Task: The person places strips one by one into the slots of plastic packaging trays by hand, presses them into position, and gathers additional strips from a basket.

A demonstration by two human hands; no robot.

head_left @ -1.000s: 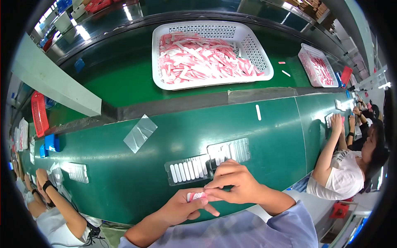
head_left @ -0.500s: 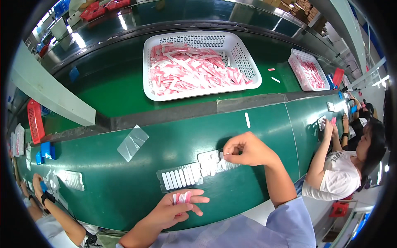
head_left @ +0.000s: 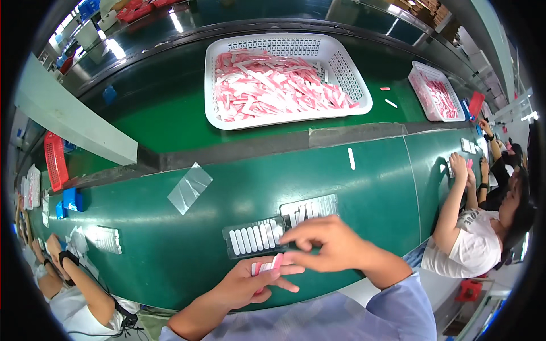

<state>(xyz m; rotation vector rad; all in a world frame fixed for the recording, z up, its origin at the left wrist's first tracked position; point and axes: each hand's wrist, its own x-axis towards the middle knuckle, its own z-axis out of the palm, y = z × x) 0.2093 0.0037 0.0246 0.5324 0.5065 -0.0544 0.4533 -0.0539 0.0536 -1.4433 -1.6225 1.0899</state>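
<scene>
My left hand [head_left: 242, 288] is closed around a small fanned stack of flat, round-ended strips [head_left: 266, 266], pink and white, like mini nail files. Right beside the stack is my right hand [head_left: 324, 244], its thumb and forefinger apart and the thumb tip close to the pink strip at the end. I cannot tell whether it touches. Beyond my hands lies a clear plastic tray [head_left: 232, 250] with several white strips [head_left: 250, 240] side by side. Another clear tray [head_left: 330, 200] adjoins it at the far right, with strips partly hidden behind my right hand.
A white basket [head_left: 213, 108] heaped with pink and white strips stands beyond the dark ledge [head_left: 239, 152]. One white strip [head_left: 351, 158] and a clear plastic bag [head_left: 190, 187] lie on the green table [head_left: 142, 238]. A co-worker [head_left: 475, 233] sits at right; another's arm [head_left: 85, 284] is at left.
My right hand has moved from the right-hand tray back to the strips in my left hand, its fingers now apart. The whole view has shifted slightly.
</scene>
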